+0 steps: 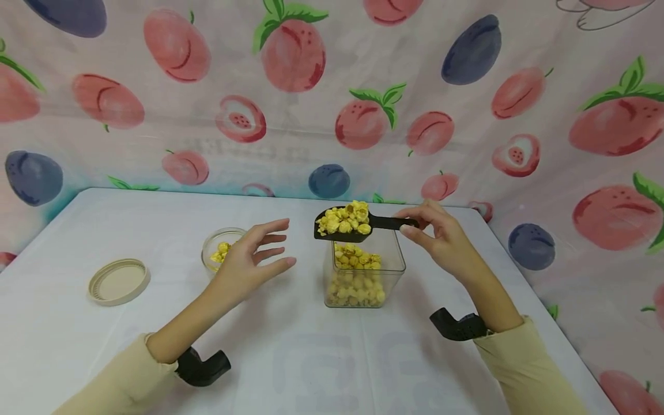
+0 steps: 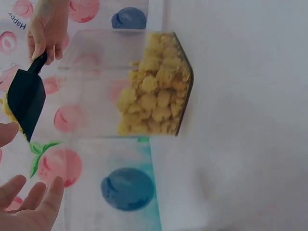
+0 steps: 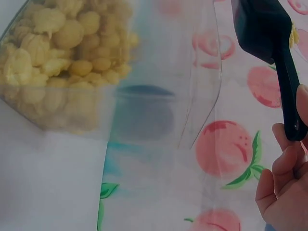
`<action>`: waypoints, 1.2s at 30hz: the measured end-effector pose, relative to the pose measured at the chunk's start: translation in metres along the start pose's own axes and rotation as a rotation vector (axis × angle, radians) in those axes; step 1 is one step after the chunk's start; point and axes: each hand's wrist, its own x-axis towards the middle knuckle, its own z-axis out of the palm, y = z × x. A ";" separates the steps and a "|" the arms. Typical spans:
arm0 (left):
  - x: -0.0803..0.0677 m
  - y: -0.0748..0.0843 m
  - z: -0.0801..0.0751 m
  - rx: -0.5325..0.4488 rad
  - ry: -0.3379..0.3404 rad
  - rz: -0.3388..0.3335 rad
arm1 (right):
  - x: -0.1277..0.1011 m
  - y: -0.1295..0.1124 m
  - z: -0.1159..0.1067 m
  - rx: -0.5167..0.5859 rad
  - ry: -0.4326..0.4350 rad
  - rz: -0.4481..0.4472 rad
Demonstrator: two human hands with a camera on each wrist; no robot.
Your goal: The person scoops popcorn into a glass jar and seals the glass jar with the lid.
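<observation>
My right hand grips the handle of a black scoop heaped with yellow popcorn. The scoop is level above the far part of a clear square container, which holds more popcorn in its lower part. In the right wrist view the fingers curl round the end of the scoop's handle. My left hand hovers in the air with spread fingers, holding nothing, left of the container. Partly hidden behind it stands a round clear jar with some popcorn inside.
A round cream lid lies on the white-covered table at the left. Behind and to the right hangs a fruit-patterned cloth. Black devices are strapped at both wrists.
</observation>
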 end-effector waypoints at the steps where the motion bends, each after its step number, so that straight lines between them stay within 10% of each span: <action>1: -0.001 0.001 -0.004 0.021 0.010 0.009 | 0.001 -0.001 0.001 0.000 -0.001 -0.004; 18: -0.017 -0.003 -0.060 0.190 0.188 0.166 | 0.016 -0.012 0.020 0.034 -0.064 0.019; 36: -0.041 -0.031 -0.091 0.298 0.156 0.022 | 0.031 -0.028 0.043 0.070 -0.125 0.008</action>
